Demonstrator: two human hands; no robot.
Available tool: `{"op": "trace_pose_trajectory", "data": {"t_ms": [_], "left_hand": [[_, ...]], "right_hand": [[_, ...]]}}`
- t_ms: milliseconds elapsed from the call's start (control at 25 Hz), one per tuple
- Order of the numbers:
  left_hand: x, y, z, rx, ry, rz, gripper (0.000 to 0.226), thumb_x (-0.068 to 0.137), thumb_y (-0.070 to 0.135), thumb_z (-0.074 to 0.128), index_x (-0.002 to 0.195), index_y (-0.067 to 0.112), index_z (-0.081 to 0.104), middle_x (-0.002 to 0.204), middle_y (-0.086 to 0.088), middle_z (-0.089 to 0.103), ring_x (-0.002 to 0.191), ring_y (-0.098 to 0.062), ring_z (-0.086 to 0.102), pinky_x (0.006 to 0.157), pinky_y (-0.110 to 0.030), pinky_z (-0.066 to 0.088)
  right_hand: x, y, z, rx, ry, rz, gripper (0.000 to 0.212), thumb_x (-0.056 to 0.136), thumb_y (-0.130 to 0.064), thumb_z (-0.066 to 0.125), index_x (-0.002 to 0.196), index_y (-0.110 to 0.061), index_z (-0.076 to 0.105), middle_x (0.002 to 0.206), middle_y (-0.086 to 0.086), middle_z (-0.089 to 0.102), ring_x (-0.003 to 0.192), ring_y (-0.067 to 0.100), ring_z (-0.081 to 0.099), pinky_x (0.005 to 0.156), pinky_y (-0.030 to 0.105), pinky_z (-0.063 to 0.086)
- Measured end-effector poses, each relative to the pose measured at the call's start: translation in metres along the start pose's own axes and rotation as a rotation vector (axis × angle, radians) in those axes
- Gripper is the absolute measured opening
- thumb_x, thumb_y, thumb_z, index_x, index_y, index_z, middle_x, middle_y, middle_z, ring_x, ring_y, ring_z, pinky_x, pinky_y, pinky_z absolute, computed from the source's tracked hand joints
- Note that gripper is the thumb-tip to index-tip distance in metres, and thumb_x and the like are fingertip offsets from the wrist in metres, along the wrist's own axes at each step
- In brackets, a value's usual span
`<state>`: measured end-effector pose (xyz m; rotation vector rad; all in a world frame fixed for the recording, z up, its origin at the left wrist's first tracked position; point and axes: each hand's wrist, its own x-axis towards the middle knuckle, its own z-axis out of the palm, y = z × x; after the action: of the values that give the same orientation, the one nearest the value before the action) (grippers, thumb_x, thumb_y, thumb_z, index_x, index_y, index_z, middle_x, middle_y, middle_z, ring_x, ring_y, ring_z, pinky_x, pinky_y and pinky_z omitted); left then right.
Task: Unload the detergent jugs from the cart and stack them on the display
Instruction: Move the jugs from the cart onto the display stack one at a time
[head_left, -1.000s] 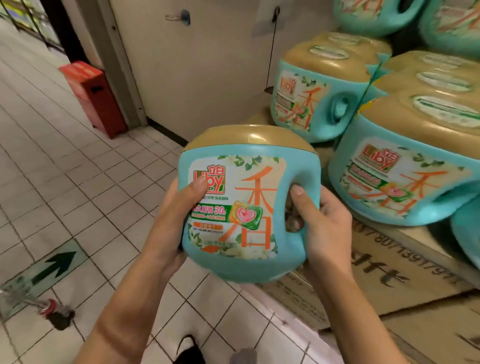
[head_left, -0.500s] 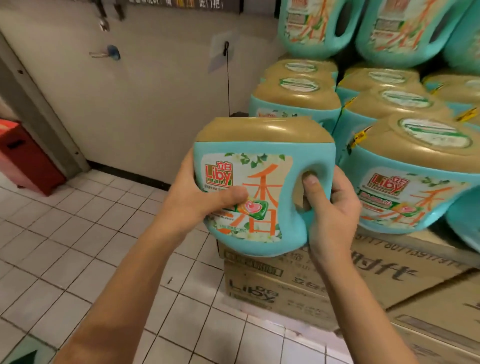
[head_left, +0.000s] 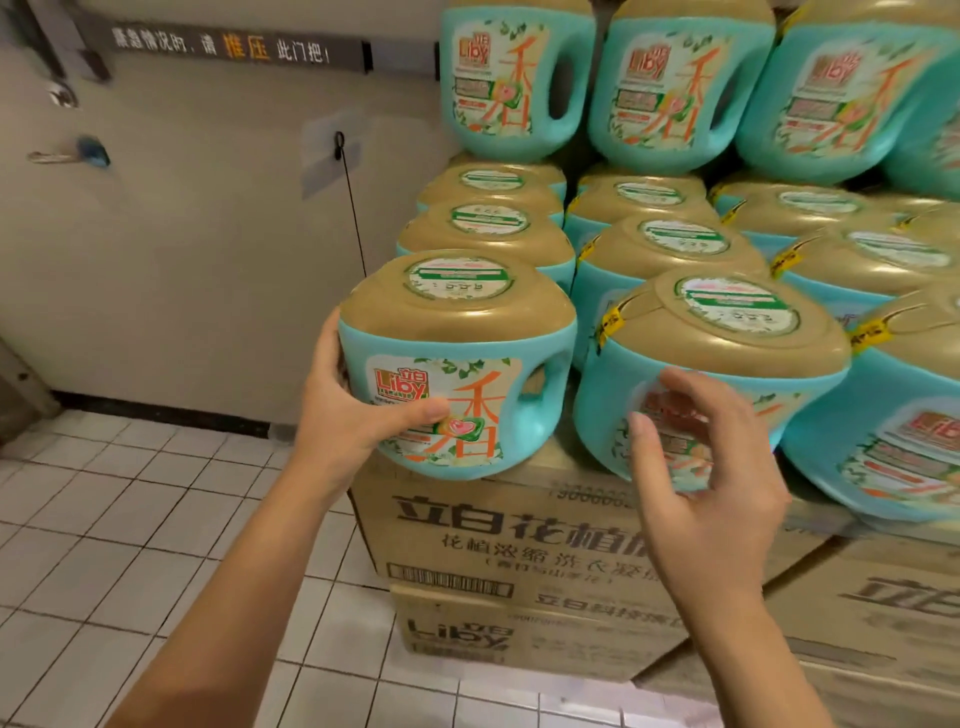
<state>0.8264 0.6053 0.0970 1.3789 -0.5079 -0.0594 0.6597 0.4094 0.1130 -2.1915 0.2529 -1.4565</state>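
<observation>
Head view: placing step, nearly done. Down goes the turquoise jug (head_left: 457, 364) at the front-left corner of the cardboard cartons (head_left: 498, 525), just beside a neighbouring jug (head_left: 727, 332). Firm grip from the left hand (head_left: 353, 415) on its left flank, thumb pressed across the label. Free and holding nothing, the right hand (head_left: 711, 483), fingers loosely spread in front of the neighbour. Probably seated flat, though blurred at the base. Next: square it with the row, release, fetch another. Smooth moulded plastic, rounded shoulders, glossy tan cap with round sticker, hollow handle; matte corrugated card beneath, white tiled floor (head_left: 130, 519) below.
</observation>
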Motion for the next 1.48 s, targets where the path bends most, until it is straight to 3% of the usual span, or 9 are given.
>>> {"op": "trace_pose_trajectory", "data": {"t_ms": [160,280,480,680,880,1040,1160,1280,1480], "left_hand": [[0.006,-0.006,0.007,0.034,-0.024,0.038,0.097,0.042,0.026,0.092,0.126,0.048,0.048,0.113,0.017,0.068,0.103,-0.007,0.068,0.069,-0.023,0.058],[0.011,-0.009,0.006,0.036,-0.05,0.019,0.101,0.04,0.03,0.092,0.128,0.045,0.045,0.113,0.017,0.068,0.104,-0.008,0.068,0.069,-0.022,0.058],[0.012,-0.013,0.005,0.073,-0.048,-0.045,0.119,0.037,0.034,0.091,0.142,0.03,0.036,0.121,0.001,0.065,0.103,-0.01,0.068,0.067,-0.021,0.058],[0.002,-0.018,0.009,0.039,0.012,-0.019,0.113,0.044,0.032,0.091,0.143,0.031,0.037,0.121,0.013,0.065,0.109,-0.008,0.065,0.071,-0.022,0.058],[-0.026,-0.021,0.022,0.14,0.234,-0.085,0.115,0.038,0.064,0.088,0.139,0.041,0.038,0.136,0.011,0.053,0.119,-0.006,0.057,0.087,-0.03,0.056],[-0.048,-0.022,0.028,0.189,0.366,0.029,0.067,0.066,0.041,0.082,0.122,0.035,0.045,0.114,0.019,0.054,0.09,0.008,0.056,0.071,-0.006,0.047],[-0.073,-0.027,0.023,0.031,0.203,0.013,0.032,0.085,0.006,0.067,0.1,0.034,0.059,0.089,0.017,0.066,0.076,0.006,0.059,0.073,-0.005,0.048],[-0.107,-0.044,0.019,0.057,-0.035,-0.196,0.025,0.088,0.007,0.065,0.09,0.032,0.068,0.079,0.013,0.065,0.072,0.002,0.059,0.069,-0.006,0.048],[-0.173,-0.1,0.035,0.214,-0.428,-0.663,0.013,0.091,0.009,0.064,0.093,0.021,0.069,0.091,-0.005,0.069,0.082,-0.011,0.064,0.067,-0.016,0.046]], "right_hand": [[0.003,0.027,-0.013,-0.132,0.15,0.196,0.059,0.079,-0.022,0.074,0.127,0.001,0.05,0.123,0.022,0.044,0.119,0.03,0.04,0.102,0.048,0.037],[0.002,0.041,-0.016,0.008,0.133,0.386,0.086,0.074,-0.039,0.079,0.141,-0.008,0.033,0.136,0.008,0.03,0.133,0.027,0.032,0.109,0.054,0.033],[0.0,0.046,-0.008,0.294,0.095,0.49,0.095,0.073,-0.036,0.077,0.144,-0.022,0.016,0.138,0.016,0.038,0.127,0.026,0.045,0.103,0.046,0.044],[0.0,0.047,-0.003,0.257,0.101,0.481,0.097,0.067,-0.041,0.077,0.139,-0.026,0.014,0.127,0.013,0.044,0.116,0.02,0.053,0.093,0.032,0.049],[-0.002,0.045,-0.009,0.237,0.07,0.507,0.092,0.069,-0.04,0.078,0.135,-0.042,0.015,0.132,0.01,0.043,0.122,0.018,0.049,0.094,0.031,0.045],[-0.022,0.045,-0.027,0.161,0.099,0.548,0.065,0.08,-0.03,0.073,0.133,-0.036,0.036,0.124,0.001,0.054,0.11,0.01,0.055,0.088,0.023,0.045],[-0.063,0.038,-0.049,0.114,0.142,0.602,0.032,0.089,-0.014,0.065,0.104,-0.041,0.058,0.1,-0.009,0.065,0.09,-0.002,0.061,0.077,0.009,0.046],[-0.119,0.027,-0.07,0.109,0.077,0.78,0.024,0.093,-0.009,0.06,0.087,-0.032,0.067,0.082,-0.007,0.07,0.077,0.005,0.064,0.07,0.015,0.05],[-0.237,0.003,-0.115,0.041,0.073,1.2,0.014,0.093,-0.009,0.059,0.083,-0.014,0.067,0.072,0.005,0.069,0.066,0.017,0.064,0.063,0.025,0.047]]}}
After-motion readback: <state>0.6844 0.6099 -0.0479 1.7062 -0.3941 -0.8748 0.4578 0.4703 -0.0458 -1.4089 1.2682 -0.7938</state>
